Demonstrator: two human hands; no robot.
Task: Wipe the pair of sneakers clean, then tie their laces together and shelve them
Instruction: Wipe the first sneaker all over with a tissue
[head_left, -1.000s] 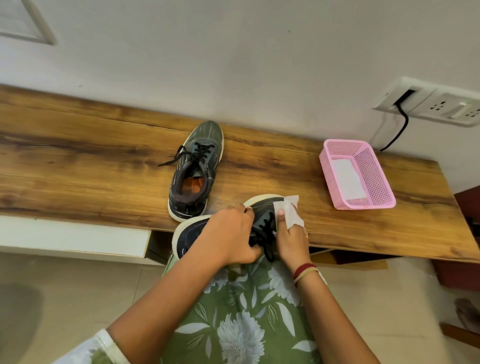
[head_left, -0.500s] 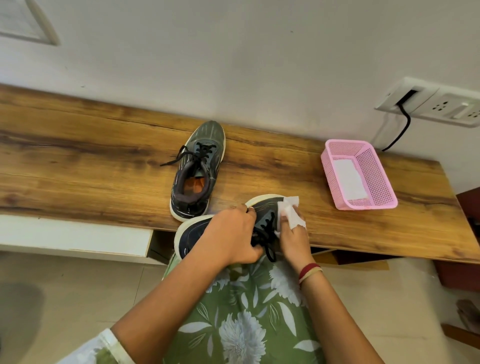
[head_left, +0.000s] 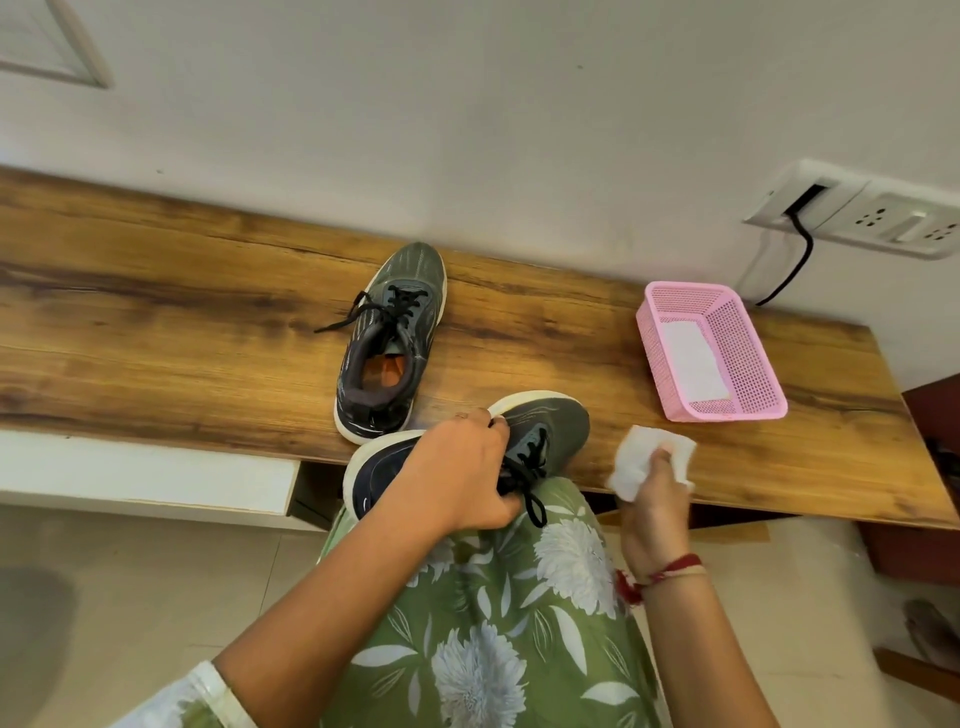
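Note:
One grey sneaker with black laces and a white sole lies on my lap, its toe over the edge of the wooden bench. My left hand grips it across the middle. A white wipe is bunched in my right hand, which is held to the right of the shoe and apart from it. The second grey sneaker stands upright on the bench, toe toward the wall, its laces loose to the left.
A pink mesh basket holding a white sheet sits on the bench at the right. A wall socket with a black cable is above it. Tiled floor lies below the bench. Dark red furniture stands at the far right.
My right hand has lifted the wipe off the held shoe's toe and moved it to the right. The left hand keeps its grip on the shoe.

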